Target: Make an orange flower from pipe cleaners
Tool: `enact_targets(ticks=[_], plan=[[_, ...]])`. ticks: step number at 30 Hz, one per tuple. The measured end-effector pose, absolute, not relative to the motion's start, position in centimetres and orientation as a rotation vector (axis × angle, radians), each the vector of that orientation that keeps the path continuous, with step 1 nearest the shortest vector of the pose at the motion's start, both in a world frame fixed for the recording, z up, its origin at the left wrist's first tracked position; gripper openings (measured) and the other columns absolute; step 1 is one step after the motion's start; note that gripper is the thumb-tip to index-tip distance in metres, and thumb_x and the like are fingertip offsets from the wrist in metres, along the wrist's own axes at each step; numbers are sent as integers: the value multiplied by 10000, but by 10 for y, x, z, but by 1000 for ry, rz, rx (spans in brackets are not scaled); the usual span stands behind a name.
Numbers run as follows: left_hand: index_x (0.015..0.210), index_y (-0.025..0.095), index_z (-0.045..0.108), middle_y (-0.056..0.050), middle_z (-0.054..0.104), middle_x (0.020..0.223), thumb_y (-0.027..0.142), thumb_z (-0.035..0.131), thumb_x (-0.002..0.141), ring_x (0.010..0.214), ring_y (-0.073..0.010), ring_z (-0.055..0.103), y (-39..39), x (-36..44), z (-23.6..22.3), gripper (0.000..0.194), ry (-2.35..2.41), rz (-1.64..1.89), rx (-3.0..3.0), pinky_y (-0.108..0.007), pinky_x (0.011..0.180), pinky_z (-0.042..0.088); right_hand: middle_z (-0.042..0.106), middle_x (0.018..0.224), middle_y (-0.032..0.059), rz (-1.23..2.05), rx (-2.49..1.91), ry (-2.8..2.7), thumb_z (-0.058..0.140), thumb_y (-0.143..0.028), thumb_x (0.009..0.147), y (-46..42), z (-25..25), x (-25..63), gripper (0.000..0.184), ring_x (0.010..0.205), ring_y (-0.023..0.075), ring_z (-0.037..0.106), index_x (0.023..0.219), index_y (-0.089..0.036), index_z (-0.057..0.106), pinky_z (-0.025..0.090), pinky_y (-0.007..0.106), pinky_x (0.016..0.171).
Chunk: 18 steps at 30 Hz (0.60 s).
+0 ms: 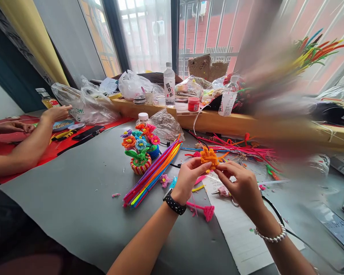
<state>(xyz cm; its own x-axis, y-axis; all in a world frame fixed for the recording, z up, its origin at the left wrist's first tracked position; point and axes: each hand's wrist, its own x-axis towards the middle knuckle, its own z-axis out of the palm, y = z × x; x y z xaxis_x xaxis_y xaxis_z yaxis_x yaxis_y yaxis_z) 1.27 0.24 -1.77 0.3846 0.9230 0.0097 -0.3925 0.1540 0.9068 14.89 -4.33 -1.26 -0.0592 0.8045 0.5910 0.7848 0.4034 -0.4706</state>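
Note:
My left hand (pixel 187 177) and my right hand (pixel 240 185) both pinch a small orange pipe-cleaner flower (pixel 208 156) held above the grey table (pixel 74 198). The left wrist wears a black dotted watch, the right a bead bracelet. A bundle of coloured pipe cleaners (pixel 153 172) lies just left of my hands. Behind it stands a finished pipe-cleaner flower pot (pixel 140 151). A pink pipe-cleaner flower (pixel 208 211) lies flat below my hands, next to a white paper sheet (pixel 237 233).
Another person's arms (pixel 31 141) rest on a red cloth at the left. Loose pipe cleaners (pixel 240 147) scatter behind my hands. A wooden sill carries water bottles (pixel 169 84), plastic bags and a red jar (pixel 193 104). A blurred arm with pipe cleaners sweeps across the upper right.

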Motion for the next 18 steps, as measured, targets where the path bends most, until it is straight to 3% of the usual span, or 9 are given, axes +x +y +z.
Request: enact_targets(ticks=[18], plan=[[871,114,663,-69,664,837,308,680,627,800,-170,587,3,6,-10,313,715,1002,1174,-278,739,440,629,742,39,101,-1370,-1679,527,-254,782,-43,-18,146,129,590,126,547,792,-170,625,459,270,583]])
